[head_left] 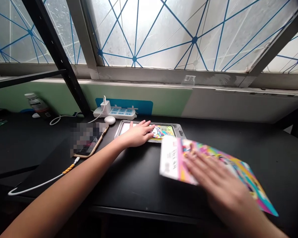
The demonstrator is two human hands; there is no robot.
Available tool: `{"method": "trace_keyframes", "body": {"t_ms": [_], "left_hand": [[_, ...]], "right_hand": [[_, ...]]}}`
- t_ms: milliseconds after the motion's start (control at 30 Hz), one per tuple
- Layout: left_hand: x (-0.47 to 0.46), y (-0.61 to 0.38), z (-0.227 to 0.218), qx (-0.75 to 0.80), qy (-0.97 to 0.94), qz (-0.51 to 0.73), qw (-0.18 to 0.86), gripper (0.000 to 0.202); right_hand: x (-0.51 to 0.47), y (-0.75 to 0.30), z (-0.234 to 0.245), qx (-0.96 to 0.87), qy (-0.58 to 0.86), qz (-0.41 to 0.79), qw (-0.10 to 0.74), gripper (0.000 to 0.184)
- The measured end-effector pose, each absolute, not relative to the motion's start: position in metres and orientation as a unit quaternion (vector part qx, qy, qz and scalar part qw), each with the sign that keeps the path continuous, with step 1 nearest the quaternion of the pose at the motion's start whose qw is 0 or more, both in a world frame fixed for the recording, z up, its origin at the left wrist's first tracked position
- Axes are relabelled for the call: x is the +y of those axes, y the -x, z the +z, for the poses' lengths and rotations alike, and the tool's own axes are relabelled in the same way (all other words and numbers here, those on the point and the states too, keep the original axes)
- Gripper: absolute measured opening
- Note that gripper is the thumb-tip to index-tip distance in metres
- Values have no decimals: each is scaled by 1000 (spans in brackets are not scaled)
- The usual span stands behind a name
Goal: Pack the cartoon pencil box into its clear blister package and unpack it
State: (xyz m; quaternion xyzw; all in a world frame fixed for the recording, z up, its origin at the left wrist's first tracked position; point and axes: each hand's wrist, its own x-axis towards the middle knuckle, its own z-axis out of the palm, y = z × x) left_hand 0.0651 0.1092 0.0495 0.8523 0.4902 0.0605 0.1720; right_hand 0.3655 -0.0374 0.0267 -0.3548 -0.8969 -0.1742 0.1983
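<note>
My left hand [136,134] lies with fingers spread on a shallow clear plastic tray [180,132], near the back of the black table. Inside the tray is a colourful printed piece [162,131], with a white part at its left, partly covered by my hand. At the right, my right hand [221,181] is on a large colourful printed sheet or backing card [240,168] with a white strip of print at its left end. Its fingers stretch over the top face; the thumb is hidden, and motion blurs the hand. The card tilts in front of the tray.
Left of the tray lie a phone [89,142], a white cable [39,185] and a small white round object [110,120]. A power strip [121,113] with a plugged-in charger stands by the wall. A bottle [38,104] and black metal frame [57,56] are farther left.
</note>
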Motion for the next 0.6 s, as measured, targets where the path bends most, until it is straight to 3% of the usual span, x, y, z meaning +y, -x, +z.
{"method": "trace_keyframes", "body": {"t_ms": [133, 300, 600], "left_hand": [[115, -77, 49, 482, -854, 79, 180, 53], [110, -87, 45, 476, -856, 106, 170, 47], [109, -88, 33, 468, -865, 126, 129, 42]], "right_hand": [[-45, -300, 16, -956, 266, -69, 102, 63], [5, -248, 13, -965, 236, 5, 113, 46], [27, -236, 18, -945, 271, 116, 140, 51]]}}
